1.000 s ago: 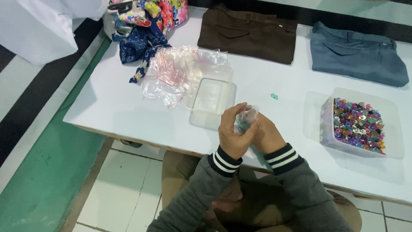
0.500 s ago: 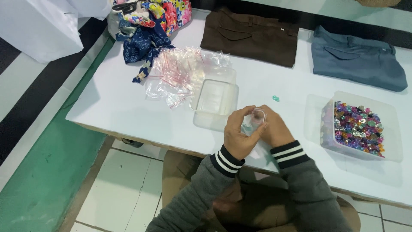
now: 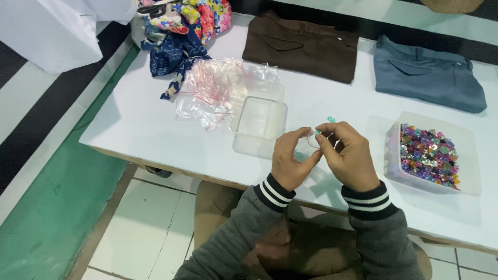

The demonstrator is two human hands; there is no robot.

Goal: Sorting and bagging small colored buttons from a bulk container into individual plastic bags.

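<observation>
My left hand (image 3: 288,161) and my right hand (image 3: 346,154) meet above the white table (image 3: 155,135), both pinching a small clear plastic bag with a red zip strip (image 3: 313,141). A tiny green piece (image 3: 330,119) lies on the table just beyond my fingers. An empty clear plastic container (image 3: 258,119) sits left of my hands. To the right stands a clear tub of several small colourful pieces (image 3: 428,154).
A pile of small clear zip bags (image 3: 212,91) lies behind the empty container. Folded brown trousers (image 3: 302,45) and grey-blue trousers (image 3: 429,72) rest at the back. Patterned fabrics (image 3: 179,26) are heaped at the far left corner. Tiled floor lies below the table edge.
My hands have spread slightly apart and the small bag is now stretched between the fingertips; before, both hands were closed tightly around it.
</observation>
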